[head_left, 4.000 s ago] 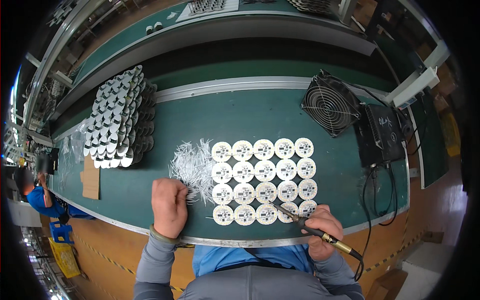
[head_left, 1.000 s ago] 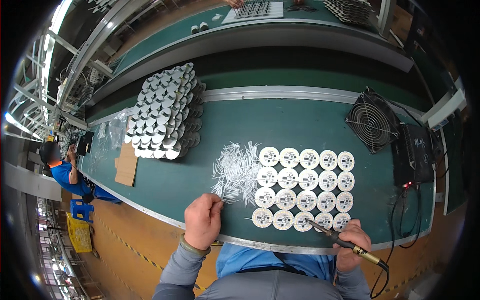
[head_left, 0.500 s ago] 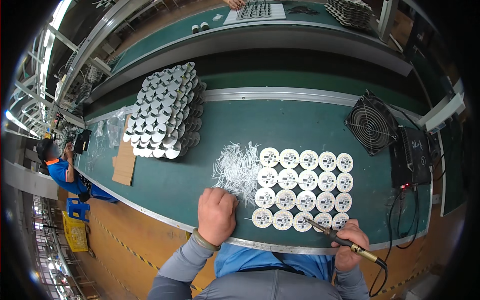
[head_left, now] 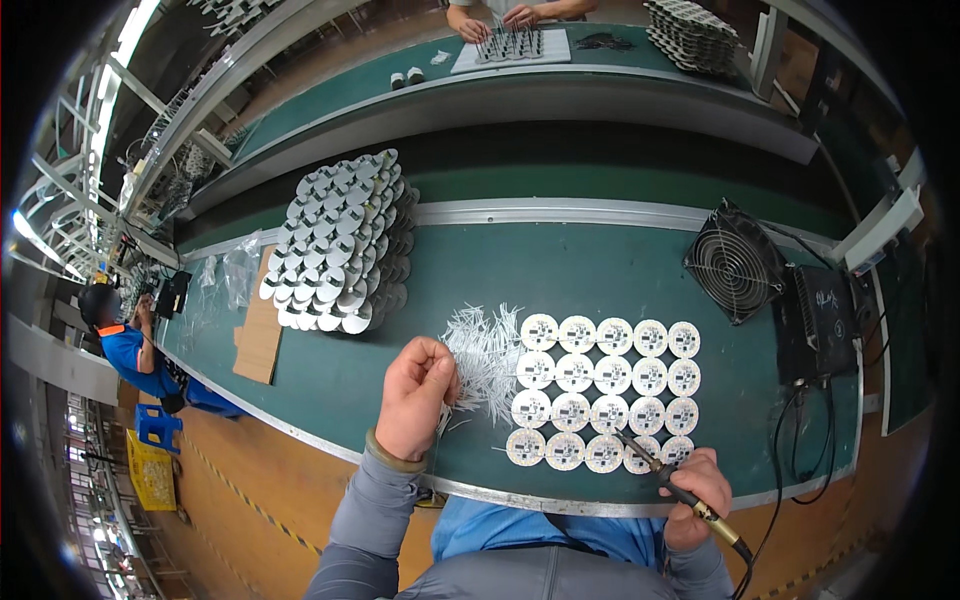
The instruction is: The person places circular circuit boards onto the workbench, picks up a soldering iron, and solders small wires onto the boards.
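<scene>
My right hand (head_left: 698,498) grips a soldering iron (head_left: 690,498), its tip pointing up and left over the near rows of round white circuit boards (head_left: 604,453). These boards lie in a grid of several rows, with small dark parts on them. My left hand (head_left: 416,398) is raised with thumb and forefinger pinched, beside a loose pile of thin white wires (head_left: 482,362). Whatever sits in that pinch is too small to make out. Short wires reach onto some boards in the left column.
A stack of round silvery discs (head_left: 335,245) stands at the back left, near flat cardboard (head_left: 260,335). A black fan (head_left: 735,262) and a black box with cables (head_left: 818,325) occupy the right end. Across, a co-worker's hands (head_left: 520,16) handle parts on a white tray (head_left: 512,62).
My left hand has lifted away from the table edge and its fingers have turned upward into a pinch. The iron's tip has shifted slightly over the boards. The co-worker's second hand has appeared.
</scene>
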A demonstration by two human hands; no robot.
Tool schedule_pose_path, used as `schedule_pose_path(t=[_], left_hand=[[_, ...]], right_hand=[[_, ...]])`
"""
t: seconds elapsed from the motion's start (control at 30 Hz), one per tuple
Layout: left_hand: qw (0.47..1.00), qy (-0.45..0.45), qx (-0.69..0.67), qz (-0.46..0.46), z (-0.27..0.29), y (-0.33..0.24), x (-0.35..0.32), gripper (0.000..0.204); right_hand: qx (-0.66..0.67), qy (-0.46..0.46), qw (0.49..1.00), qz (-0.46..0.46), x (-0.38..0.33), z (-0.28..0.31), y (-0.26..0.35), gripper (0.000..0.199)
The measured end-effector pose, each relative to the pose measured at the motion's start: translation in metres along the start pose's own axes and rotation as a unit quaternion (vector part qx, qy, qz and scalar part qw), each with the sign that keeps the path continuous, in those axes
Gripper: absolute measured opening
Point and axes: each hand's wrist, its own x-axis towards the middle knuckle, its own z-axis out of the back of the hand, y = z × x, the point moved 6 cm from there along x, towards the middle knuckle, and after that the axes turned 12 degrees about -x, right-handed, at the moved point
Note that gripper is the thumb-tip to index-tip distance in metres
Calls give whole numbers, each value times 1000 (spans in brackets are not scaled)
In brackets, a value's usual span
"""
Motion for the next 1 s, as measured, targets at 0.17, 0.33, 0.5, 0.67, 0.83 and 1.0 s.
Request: schedule_pose_path(t=[0.17,0.33,0.5,0.67,0.83,1.0], left_hand=[[994,28,-93,53,-4,6,1,5],[992,104,-13,71,-34,3,-19,5],[967,199,153,-34,-57,-17,-32,2],[947,231,212,-69,-62,-21,-33,4],[922,82,311,-215,-37,-25,-19,6],[955,18,245,-168,-39,-30,-29,9]], right_hand=[[59,22,998,15,17,-11,15,30],[-16,82,996,34,63,-53,38,39],[0,138,990,23,88,-99,53,36],[25,131,990,32,85,-114,52,32],[10,114,993,9,79,-111,41,32],[-1,92,996,-1,76,-104,38,29]])
